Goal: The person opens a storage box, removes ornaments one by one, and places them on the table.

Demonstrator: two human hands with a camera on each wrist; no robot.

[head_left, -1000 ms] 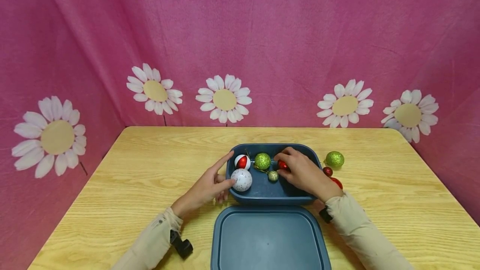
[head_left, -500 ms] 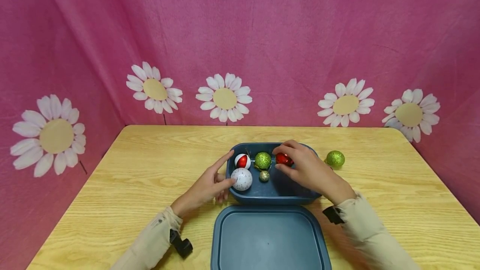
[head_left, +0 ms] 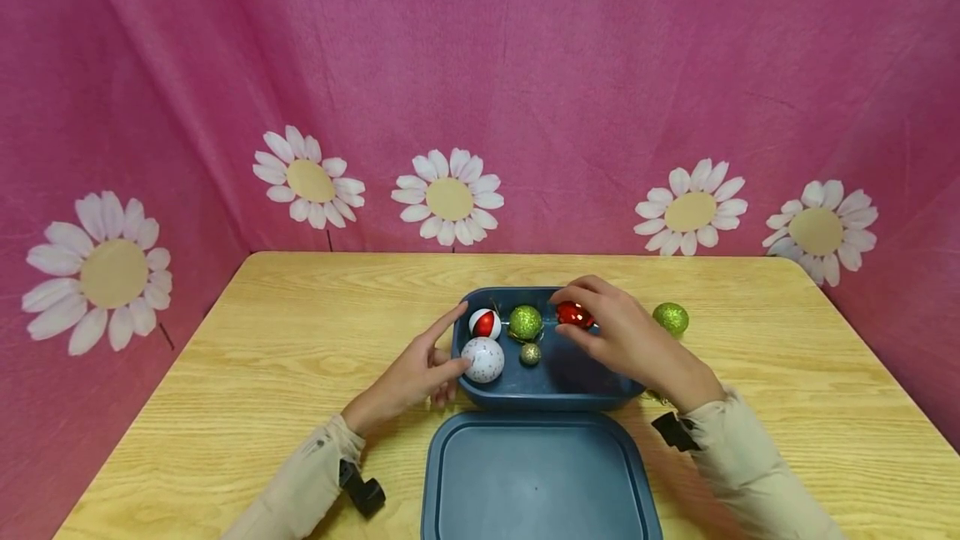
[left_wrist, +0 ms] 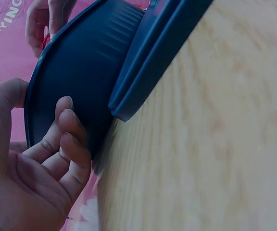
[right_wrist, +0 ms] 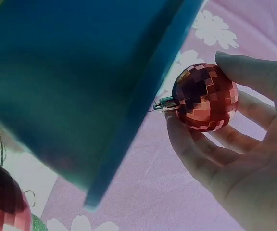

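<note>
My right hand (head_left: 628, 336) pinches a shiny red faceted Christmas bauble (head_left: 574, 314) above the back right part of the dark blue box (head_left: 543, 401). In the right wrist view, the bauble's silver cap points to the box rim. My left hand (head_left: 415, 373) holds the box's left end, with thumb over the rim and the other fingers against the outer wall (left_wrist: 76, 82). Inside the box lie a red-and-white bauble (head_left: 484, 324), a speckled white bauble (head_left: 483, 359), a green glitter bauble (head_left: 525, 323) and a small gold bauble (head_left: 530, 354).
A blue lid (head_left: 536, 473) lies flat in front of the box. Right of the box is another green glitter bauble (head_left: 671, 319). The right wrist view shows a second red faceted bauble (right_wrist: 3, 199) outside the box. A pink flowered cloth (head_left: 555, 107) hangs behind the wooden table (head_left: 315, 315).
My right hand has risen and shifted right with the red bauble. The small gold bauble has rolled left. Red baubles right of the box are now hidden by my right arm. My left hand stays put.
</note>
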